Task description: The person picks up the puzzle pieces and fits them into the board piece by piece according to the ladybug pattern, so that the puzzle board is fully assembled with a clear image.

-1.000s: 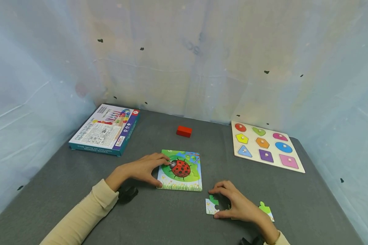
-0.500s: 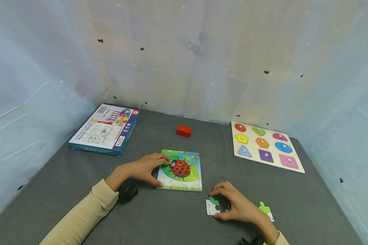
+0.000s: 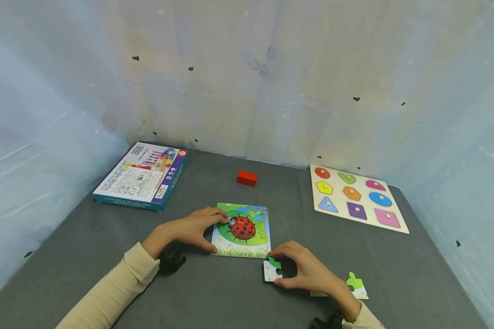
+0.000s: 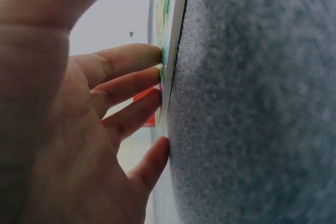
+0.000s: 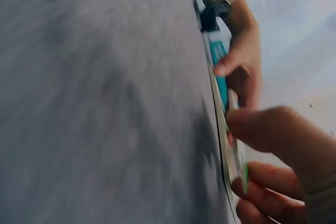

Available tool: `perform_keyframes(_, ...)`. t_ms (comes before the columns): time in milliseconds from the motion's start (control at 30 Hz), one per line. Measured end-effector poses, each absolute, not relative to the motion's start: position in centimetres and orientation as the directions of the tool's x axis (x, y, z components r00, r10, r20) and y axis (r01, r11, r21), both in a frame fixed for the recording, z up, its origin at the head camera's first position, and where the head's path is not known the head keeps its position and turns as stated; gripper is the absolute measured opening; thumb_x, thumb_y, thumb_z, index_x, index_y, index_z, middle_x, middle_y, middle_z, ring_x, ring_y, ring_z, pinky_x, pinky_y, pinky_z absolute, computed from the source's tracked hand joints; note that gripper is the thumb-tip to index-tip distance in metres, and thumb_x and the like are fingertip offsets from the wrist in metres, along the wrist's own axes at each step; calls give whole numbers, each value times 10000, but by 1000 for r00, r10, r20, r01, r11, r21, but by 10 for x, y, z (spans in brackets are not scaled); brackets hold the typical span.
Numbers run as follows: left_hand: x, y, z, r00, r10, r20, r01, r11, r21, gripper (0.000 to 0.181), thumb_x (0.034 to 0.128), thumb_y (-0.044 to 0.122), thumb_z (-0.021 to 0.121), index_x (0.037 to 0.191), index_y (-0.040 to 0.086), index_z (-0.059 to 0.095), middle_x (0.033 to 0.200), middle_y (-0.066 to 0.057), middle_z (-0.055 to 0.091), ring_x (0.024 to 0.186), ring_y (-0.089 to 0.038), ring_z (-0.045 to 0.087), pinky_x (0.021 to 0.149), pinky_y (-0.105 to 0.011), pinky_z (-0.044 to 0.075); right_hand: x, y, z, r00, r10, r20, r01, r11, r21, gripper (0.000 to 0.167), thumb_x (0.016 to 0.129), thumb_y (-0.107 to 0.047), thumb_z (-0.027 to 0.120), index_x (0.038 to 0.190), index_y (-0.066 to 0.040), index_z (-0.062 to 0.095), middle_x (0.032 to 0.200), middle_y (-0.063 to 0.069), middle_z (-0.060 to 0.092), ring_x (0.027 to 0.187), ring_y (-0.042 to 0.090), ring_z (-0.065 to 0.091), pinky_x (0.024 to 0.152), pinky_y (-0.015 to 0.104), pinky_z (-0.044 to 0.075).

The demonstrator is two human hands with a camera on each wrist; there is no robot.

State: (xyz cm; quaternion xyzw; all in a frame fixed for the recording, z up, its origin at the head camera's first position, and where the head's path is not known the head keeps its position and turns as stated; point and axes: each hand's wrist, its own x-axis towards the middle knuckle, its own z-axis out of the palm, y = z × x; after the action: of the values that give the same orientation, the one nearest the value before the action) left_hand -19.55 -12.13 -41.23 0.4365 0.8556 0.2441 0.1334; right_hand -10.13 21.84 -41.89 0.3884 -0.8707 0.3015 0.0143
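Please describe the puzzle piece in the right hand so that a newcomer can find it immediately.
On the dark grey table, find the ladybird puzzle near the middle. In the head view, just below its lower right corner, the right hand pinches a white piece with a green tab. Unlike the lime-and-white piece lying farther right, it is held, and its green is darker.

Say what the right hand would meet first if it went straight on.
Likely the ladybug puzzle; its near right corner lies ahead of the right hand and pinched piece, though depth is unclear.
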Motion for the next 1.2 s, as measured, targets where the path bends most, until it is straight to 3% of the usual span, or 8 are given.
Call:
perform_keyframes(133, -194, -121, -412, -591, 806, -19, 678, 510, 530, 725, 764, 469, 724, 1348, 123, 472, 1403, -47, 379, 1316, -255, 301, 1042, -527, 266, -107, 197, -416, -710, -645, 285, -690, 555, -464, 505, 774, -421, 739, 1195, -175, 607, 1096, -90, 578, 999, 75, 517, 822, 312, 462)
perform_keyframes(367, -194, -120, -411, -590, 807, -25, 678, 512, 528, 721, 762, 456, 730, 1350, 126, 474, 1394, -57, 388, 1304, -260, 313, 1039, -525, 272, -117, 160, -409, -709, -601, 367, -704, 579, -412, 519, 766, -363, 760, 1199, -117, 614, 1099, -31, 590, 992, 93, 500, 794, 303, 458)
perform_keyframes(533, -195, -121, -411, -585, 811, -25, 678, 506, 533, 725, 761, 469, 726, 1348, 126, 475, 1397, -59, 386, 1307, -264, 312, 1042, -524, 271, -126, 140, -410, -717, -599, 355, -696, 591, -408, 500, 764, -325, 765, 1187, -99, 620, 1055, -9, 593, 965, 106, 517, 793, 301, 462)
perform_keyframes(800, -196, -122, -414, -582, 813, -18, 680, 499, 537, 726, 764, 495, 713, 1343, 125, 480, 1398, -59, 389, 1311, -267, 310, 1044, -530, 266, -135, 121, -415, -737, -608, 295, -672, 611, -419, 518, 765, -331, 766, 1204, -100, 617, 1125, 18, 591, 1045, 148, 515, 864, 331, 456)
perform_keyframes(1200, -195, -122, -413, -579, 816, -14, 687, 497, 530, 719, 766, 481, 719, 1342, 124, 478, 1393, -58, 391, 1310, -264, 308, 1045, -528, 264, -142, 115, -426, -704, -641, 305, -705, 580, -409, 519, 774, -338, 757, 1199, -73, 618, 1154, 23, 533, 1068, 151, 468, 907, 314, 410)
